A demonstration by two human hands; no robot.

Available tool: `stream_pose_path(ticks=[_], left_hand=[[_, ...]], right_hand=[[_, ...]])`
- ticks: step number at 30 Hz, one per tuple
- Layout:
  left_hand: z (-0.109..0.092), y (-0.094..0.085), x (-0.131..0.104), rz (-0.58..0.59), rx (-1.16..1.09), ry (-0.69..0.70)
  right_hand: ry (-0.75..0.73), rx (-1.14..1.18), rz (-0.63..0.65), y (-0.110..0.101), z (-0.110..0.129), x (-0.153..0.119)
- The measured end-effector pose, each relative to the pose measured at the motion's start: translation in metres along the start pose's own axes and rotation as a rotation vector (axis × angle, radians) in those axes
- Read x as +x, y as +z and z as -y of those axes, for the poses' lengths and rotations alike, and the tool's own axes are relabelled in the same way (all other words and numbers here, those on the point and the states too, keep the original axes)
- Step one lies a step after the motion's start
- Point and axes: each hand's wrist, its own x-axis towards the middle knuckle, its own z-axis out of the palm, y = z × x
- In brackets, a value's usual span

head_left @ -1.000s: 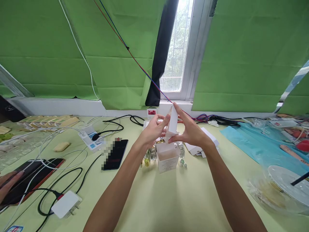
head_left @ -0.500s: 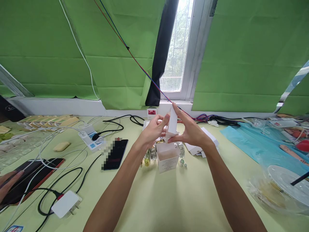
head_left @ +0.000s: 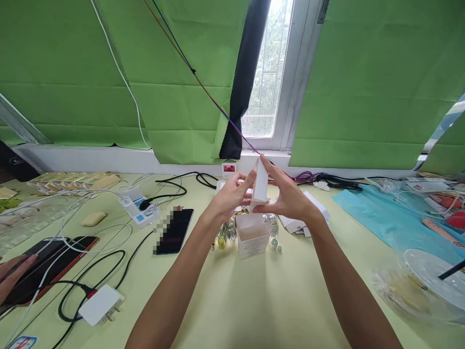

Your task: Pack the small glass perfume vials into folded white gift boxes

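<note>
A: What is the setting?

B: A pale green table [head_left: 225, 310] stretches below a window, where a person works bare-armed beside loose white card [head_left: 293, 224].

A: And the hands?

B: The right hand [head_left: 286, 194] pinches a small box [head_left: 260, 184] end to end, forefinger at the top, thumb underneath. The left hand [head_left: 230, 196] meets the near side, thumb raised, fingers curled; whether those fingertips pinch cannot be told.

A: Where exactly is the small box?

B: In the air, tilted, above or just behind an open box [head_left: 253, 247] upright on the table; the depth is unclear.

A: What does careful handling ask?

B: Light, even pressure on the ends, probably, since thin walls could bow under a squeeze. The left hand seems best used as a steady guide. Wrists held high look wise: glass bottles [head_left: 274, 225] crowd close below, and a gold cap [head_left: 221, 243] sits where a low forearm might knock it.
</note>
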Motion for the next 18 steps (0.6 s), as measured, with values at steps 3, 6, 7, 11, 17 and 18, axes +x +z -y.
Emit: stream_pose_path(ticks=[3,6,7,11,17,18], left_hand=[[-0.0002,0.0004,0.0006,-0.011,0.011,-0.004],[0.0003,0.0002,0.0015,-0.014,0.02,-0.004],[0.0008,-0.0001,0.002,-0.014,0.019,-0.003],[0.0036,-0.0025,0.0044,-0.009,0.014,-0.007],[0.0054,-0.0062,0.0067,0.007,-0.006,-0.031],[0.0053,-0.0066,0.0067,0.005,-0.007,-0.036]], right_hand=[[0.002,-0.005,-0.006,-0.0001,0.0017,0.0004],[-0.008,0.009,-0.017,0.0,0.0014,0.0006],[-0.007,0.012,-0.02,0.0,0.0009,0.0006],[0.0,0.02,-0.028,-0.0004,-0.0004,0.0006],[0.03,0.043,-0.023,-0.0014,0.0008,0.0007],[0.034,0.045,-0.021,-0.0015,0.001,0.0006]])
